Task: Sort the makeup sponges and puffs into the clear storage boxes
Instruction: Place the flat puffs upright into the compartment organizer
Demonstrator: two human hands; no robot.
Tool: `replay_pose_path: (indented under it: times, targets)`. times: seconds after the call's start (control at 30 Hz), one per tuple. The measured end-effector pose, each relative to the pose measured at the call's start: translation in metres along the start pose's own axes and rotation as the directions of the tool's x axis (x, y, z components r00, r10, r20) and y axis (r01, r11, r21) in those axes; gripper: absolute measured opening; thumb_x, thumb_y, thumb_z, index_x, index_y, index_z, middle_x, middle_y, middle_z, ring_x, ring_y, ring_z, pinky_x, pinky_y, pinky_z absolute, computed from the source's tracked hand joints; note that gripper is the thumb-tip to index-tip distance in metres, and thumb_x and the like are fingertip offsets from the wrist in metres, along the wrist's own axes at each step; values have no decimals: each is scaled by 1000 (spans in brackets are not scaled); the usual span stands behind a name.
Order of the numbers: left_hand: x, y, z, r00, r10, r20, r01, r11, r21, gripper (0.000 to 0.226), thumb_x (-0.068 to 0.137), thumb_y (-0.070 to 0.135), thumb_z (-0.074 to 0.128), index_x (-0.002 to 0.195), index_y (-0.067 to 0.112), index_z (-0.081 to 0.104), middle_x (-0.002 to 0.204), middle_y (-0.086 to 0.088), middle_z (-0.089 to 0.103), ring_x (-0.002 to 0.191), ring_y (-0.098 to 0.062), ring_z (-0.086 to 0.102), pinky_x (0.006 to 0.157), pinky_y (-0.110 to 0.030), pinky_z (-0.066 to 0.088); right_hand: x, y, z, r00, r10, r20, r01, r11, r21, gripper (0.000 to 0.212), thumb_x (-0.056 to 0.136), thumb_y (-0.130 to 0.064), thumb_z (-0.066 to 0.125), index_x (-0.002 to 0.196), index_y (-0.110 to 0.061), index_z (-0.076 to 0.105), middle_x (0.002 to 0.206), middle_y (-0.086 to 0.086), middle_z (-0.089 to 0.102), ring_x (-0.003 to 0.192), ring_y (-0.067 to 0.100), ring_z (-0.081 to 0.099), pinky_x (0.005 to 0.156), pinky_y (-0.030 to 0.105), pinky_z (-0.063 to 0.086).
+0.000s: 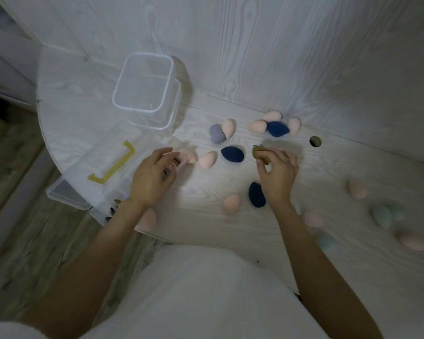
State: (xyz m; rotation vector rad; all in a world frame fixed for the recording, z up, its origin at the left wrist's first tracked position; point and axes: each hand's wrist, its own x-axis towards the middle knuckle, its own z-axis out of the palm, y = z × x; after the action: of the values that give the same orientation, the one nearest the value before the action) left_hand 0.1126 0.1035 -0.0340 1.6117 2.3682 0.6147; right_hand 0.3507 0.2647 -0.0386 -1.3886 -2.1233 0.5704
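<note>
Reaching forward from a white-clad torso, both bare forearms extended over the pale wood-grain tabletop.

Right hand: raised just above the surface, wrist bent, thumb and fingertips pinched on an olive-green sponge held at its upper left edge.

Left hand: palm down, fingers curled loosely beside a pink sponge; whether it gripped anything could not be told.

Sponges on the tabletop, between and beyond the hands:
- one pink teardrop sponge just right of the left hand;
- one navy sponge between that and the olive piece;
- one lavender sponge touching a peach sponge;
- a far cluster of three peach sponges around one navy sponge;
- a second navy sponge beside the right wrist, with a peach sponge just left of it.

Further right, blurred: several pink and pale green sponges, well apart from the hands.

Containers: one clear storage box, square, open, standing at the far left of the tabletop, nothing visible inside. One clear lid with a yellow handle lay nearer, left of the left hand, over a compartmented clear case at the tabletop's edge; its contents were too dark to identify.

A round hole sat in the tabletop right of the far cluster.
</note>
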Motion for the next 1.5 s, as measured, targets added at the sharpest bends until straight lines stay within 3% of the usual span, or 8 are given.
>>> replay_pose_path:
  times: [0.13, 0.3, 0.43, 0.53, 0.87, 1.03, 1.27, 1.5]
  targets:
    - [-39, -21, -21, 994, -61, -90, 60, 998, -17, 32, 81, 35, 51, 104, 16, 65, 107, -5, 64, 96, -27, 58, 82, -36, 44, -27, -57, 15, 981, -36, 190, -23, 954, 300, 12, 83, -2, 62, 89, -11, 67, 93, 1, 66, 82, 11, 56, 69, 18, 43]
    - [-74, -42, -15, 995, -101, 1, 101, 995, 28, 50, 80, 44, 48, 115, 12, 63, 112, -9, 63, 102, -29, 56, 87, -39, 43, -52, -104, 52, 902, -2, 431, -158, 930, 333, 23, 84, -7, 66, 102, -14, 53, 99, 0, 64, 87, 13, 60, 74, 29, 53]
    - [-65, -45, -15, 996, -75, 41, 74, 997, 26, 56, 79, 48, 46, 123, 16, 58, 121, -6, 59, 112, -26, 50, 93, -37, 38, -54, -128, 67, 918, -53, 393, -106, 922, 373, 33, 86, -3, 62, 115, -12, 51, 107, 3, 63, 93, 14, 59, 77, 28, 53]
    - [-46, -47, -15, 997, -33, 68, 26, 995, 101, 59, 80, 52, 44, 126, 16, 55, 123, -4, 58, 114, -25, 46, 92, -37, 38, -53, -138, 74, 939, -38, 342, -104, 916, 387, 27, 88, -1, 57, 114, -9, 54, 109, 1, 62, 94, 12, 57, 79, 27, 52]
    - [-11, -58, -8, 988, 87, 127, -115, 964, 239, 56, 78, 58, 39, 107, 14, 60, 105, -5, 63, 100, -29, 51, 79, -38, 38, -56, -137, 82, 968, 19, 249, -97, 947, 307, 19, 89, -3, 55, 107, -10, 58, 105, 1, 62, 92, 15, 58, 79, 29, 53]
    - [-18, -65, -11, 987, 128, 101, -147, 969, 199, 48, 79, 52, 43, 104, 17, 64, 105, -3, 63, 103, -27, 52, 82, -37, 35, -56, -132, 81, 967, 11, 253, -91, 948, 306, 19, 90, -4, 56, 108, -11, 58, 105, 1, 63, 93, 14, 57, 79, 32, 54]
    - [-44, -76, -18, 991, 114, 66, -121, 985, 119, 46, 83, 43, 44, 117, 15, 60, 115, -3, 61, 108, -26, 53, 89, -37, 38, -54, -136, 83, 952, -56, 300, -53, 938, 343, 21, 89, -1, 55, 108, -8, 58, 108, 3, 64, 93, 13, 58, 78, 29, 53]
    - [-47, -71, -15, 988, 91, 122, -109, 983, 148, 48, 81, 45, 39, 116, 20, 59, 116, 1, 62, 109, -23, 49, 86, -31, 27, -56, -137, 94, 922, -133, 363, -13, 928, 373, 27, 88, 0, 56, 113, -10, 58, 124, 3, 61, 110, 17, 59, 90, 33, 52]
